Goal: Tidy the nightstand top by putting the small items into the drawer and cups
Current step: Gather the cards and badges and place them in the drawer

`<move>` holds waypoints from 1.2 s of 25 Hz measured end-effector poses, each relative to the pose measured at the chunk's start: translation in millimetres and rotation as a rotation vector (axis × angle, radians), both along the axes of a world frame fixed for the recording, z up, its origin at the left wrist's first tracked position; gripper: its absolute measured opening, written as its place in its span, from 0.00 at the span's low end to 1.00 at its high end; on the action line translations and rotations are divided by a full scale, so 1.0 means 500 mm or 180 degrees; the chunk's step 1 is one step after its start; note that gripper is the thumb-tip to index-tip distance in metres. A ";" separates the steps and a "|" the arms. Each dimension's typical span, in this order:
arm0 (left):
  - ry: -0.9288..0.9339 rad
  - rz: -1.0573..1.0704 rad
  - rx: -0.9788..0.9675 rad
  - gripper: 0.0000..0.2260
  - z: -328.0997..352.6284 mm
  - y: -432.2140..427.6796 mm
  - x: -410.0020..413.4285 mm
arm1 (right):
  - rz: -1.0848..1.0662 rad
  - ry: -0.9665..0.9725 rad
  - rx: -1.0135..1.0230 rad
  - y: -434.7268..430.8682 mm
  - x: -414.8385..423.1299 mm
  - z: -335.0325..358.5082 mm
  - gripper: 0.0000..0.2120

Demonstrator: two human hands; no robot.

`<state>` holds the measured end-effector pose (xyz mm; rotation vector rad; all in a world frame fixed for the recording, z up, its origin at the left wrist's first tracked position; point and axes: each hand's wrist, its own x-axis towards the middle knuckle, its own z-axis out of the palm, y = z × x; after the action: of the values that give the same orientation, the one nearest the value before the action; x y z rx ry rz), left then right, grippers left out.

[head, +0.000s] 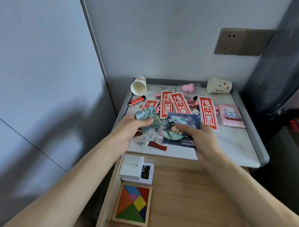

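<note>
Left hand [131, 129]: fingers [147, 121] curled round small picture card [145, 114].
Right hand [201, 139]: fingers [184, 127] pinching blue picture card [186, 118].
Drawer [192, 196]: open, below the fingers.
Paper cup [139, 87]: tipped over, beyond left fingers.

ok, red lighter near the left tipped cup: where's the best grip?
Pinch the red lighter across its narrow body mid-length, coming from above. It lies flat and diagonal, and its long sides look free. Its black end sits close to the tipped cup.

Red paper strips [208, 112] with white characters, blue illustrated cards [185, 118], pink packet [231, 115] with rabbit print, white cup [219, 85] dotted orange, red lighter [137, 100], multicoloured tangram [133, 205]
</note>
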<state>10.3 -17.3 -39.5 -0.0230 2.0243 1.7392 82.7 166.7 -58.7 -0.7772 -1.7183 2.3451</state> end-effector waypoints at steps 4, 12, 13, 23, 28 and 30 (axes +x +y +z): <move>0.1032 -0.1465 -0.2050 0.09 -0.021 0.048 -0.038 | -0.0544 0.0104 -0.0125 0.076 0.035 -0.023 0.18; 0.1506 -0.2070 -0.3630 0.18 -0.073 0.106 -0.084 | -0.0412 0.0319 -0.0159 0.077 0.046 -0.027 0.18; 0.1508 -0.2129 -0.3615 0.19 -0.071 0.105 -0.085 | -0.0387 0.0311 -0.0143 0.075 0.047 -0.029 0.18; 0.1710 -0.0574 -0.1311 0.12 -0.014 0.037 -0.019 | -0.0082 0.0190 -0.0188 0.052 0.073 -0.035 0.18; 0.0077 0.0835 0.0479 0.09 -0.033 -0.098 0.046 | 0.0989 -0.0332 -0.0660 -0.033 0.136 -0.060 0.15; -0.0426 0.1178 0.0809 0.07 -0.059 -0.142 0.071 | 0.1515 -0.0836 -0.0411 -0.099 0.167 -0.102 0.14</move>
<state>46.1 -88.2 -68.7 -0.4449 1.7711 2.1451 166.3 117.3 -109.6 -0.7976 -2.0669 2.7911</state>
